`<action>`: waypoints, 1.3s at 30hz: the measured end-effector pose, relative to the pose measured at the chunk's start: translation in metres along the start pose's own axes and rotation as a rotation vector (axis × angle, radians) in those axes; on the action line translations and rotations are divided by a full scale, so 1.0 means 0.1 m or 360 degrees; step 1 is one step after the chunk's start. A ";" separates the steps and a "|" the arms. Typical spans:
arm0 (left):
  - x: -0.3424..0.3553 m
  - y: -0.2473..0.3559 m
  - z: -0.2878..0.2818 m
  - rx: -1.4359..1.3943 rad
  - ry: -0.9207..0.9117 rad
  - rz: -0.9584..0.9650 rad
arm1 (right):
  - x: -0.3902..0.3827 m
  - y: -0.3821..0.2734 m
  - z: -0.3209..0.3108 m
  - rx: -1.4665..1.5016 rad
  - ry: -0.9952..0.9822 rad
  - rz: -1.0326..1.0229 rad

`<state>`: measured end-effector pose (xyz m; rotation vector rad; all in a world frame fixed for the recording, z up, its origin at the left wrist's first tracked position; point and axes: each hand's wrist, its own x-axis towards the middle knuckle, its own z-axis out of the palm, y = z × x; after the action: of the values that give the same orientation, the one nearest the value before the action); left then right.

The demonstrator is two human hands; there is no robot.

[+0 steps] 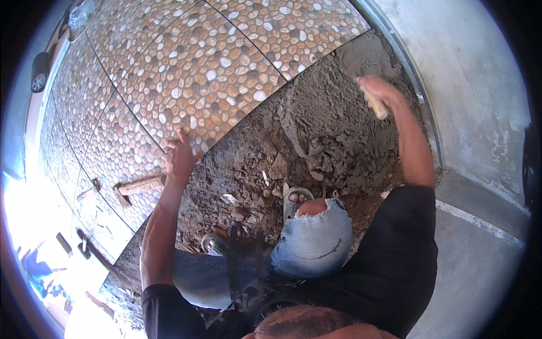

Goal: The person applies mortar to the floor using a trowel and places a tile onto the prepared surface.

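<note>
My right hand point(378, 90) is wrapped round the pale wooden handle of a trowel point(380, 112). The trowel's blade is blurred and blends into the wet grey mortar point(333, 107), beside the wall at the far right. On the pebble-patterned tiles point(192, 68) rests my left hand point(180, 158), fingers spread near the tile edge, holding nothing. A hammer point(141, 186) with a wooden handle lies on the tiles just left of that hand.
A grey wall point(468, 73) bounds the right side. Rubble and soil point(254, 181) surround my sandalled foot point(296, 198). More tools point(93, 251) lie at the lower left, near bright glare. A plastic bag point(82, 14) sits at the far left.
</note>
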<state>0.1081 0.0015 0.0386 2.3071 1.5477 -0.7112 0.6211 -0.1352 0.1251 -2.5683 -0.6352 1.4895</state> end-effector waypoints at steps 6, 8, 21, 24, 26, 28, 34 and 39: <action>0.04 -0.13 0.17 -0.0006 0.0087 0.0022 | -0.60 -0.25 0.74 -0.0193 -0.0197 -0.0109; 0.03 -0.10 0.16 -0.0009 0.0108 0.0052 | -0.57 -0.12 0.91 -0.0413 -0.0176 -0.0243; 0.17 -0.22 0.34 -0.0087 0.0045 0.0104 | -1.07 0.26 1.03 -0.1019 0.0477 -0.0376; 0.02 -0.09 0.10 -0.0038 -0.0033 0.0066 | -1.29 0.46 1.11 -0.1190 0.0381 -0.0760; 0.00 -0.07 0.03 -0.0051 -0.0025 0.0039 | -1.43 0.43 1.26 -0.1436 0.0258 -0.0876; 0.00 -0.06 0.06 -0.0079 0.0037 0.0034 | -1.34 0.55 1.33 -0.1702 0.0308 -0.1089; -0.02 -0.05 0.00 -0.0047 0.0019 0.0042 | -0.71 0.52 0.99 -0.1891 0.0521 -0.1097; 0.04 -0.09 0.09 -0.0093 0.0012 0.0055 | -0.52 0.51 0.89 -0.1800 0.0583 -0.1045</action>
<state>0.0986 0.0040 0.0296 2.2908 1.5074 -0.6406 0.5385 -0.2126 0.1058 -2.5824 -2.4420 0.4139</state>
